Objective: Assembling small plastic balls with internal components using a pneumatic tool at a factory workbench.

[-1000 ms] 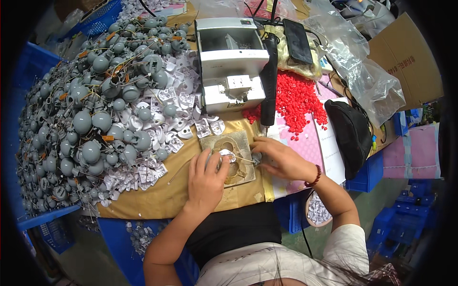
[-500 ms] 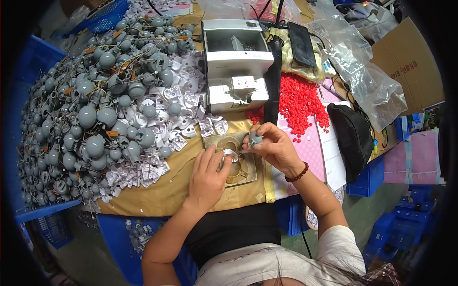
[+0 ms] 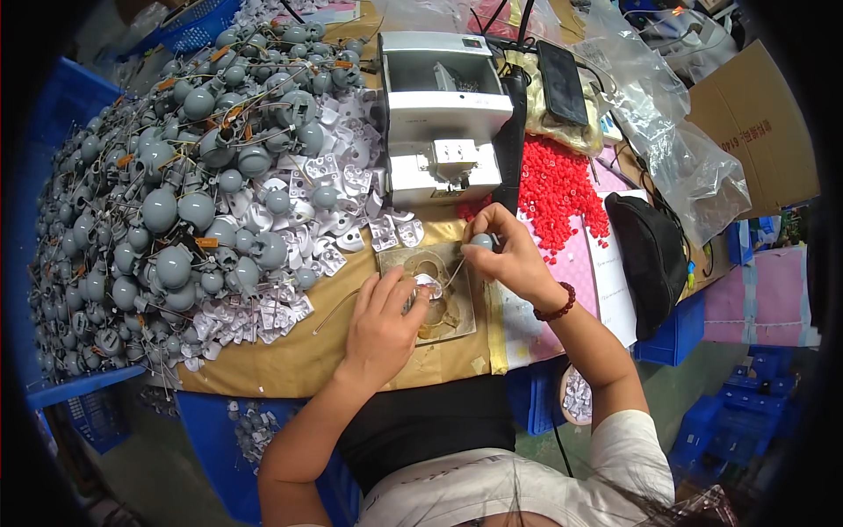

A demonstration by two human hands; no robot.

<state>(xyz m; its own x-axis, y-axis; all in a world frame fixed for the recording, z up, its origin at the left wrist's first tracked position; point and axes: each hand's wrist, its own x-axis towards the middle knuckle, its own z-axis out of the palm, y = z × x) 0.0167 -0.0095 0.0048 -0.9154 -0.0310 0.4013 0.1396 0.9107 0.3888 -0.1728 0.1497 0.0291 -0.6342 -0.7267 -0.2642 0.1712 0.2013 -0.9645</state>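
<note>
My left hand (image 3: pixel 382 321) is closed round a white plastic part (image 3: pixel 427 283) over a square metal fixture plate (image 3: pixel 457 321) with round recesses. The fingers hide most of that part. A thin wire (image 3: pixel 335 312) trails leftward from beneath the hand onto the tan table cover. Just right of the plate and slightly above it, my right hand (image 3: pixel 520 263) pinches a small grey ball-shaped part (image 3: pixel 482 241) between thumb and fingers. Another thin wire (image 3: pixel 455 274) runs from near this grey part down to the white one.
A large heap of grey ball-shaped parts (image 3: pixel 160 211) with wires fills the left, beside loose white plastic pieces (image 3: pixel 329 176). Behind the plate stands a white machine (image 3: pixel 448 114). Small red pieces (image 3: pixel 558 189), a phone (image 3: pixel 562 83) and a black pouch (image 3: pixel 645 259) lie to the right.
My right hand has shifted a little right and up with the grey part, away from the white part. More wire shows between them. My left hand has barely moved.
</note>
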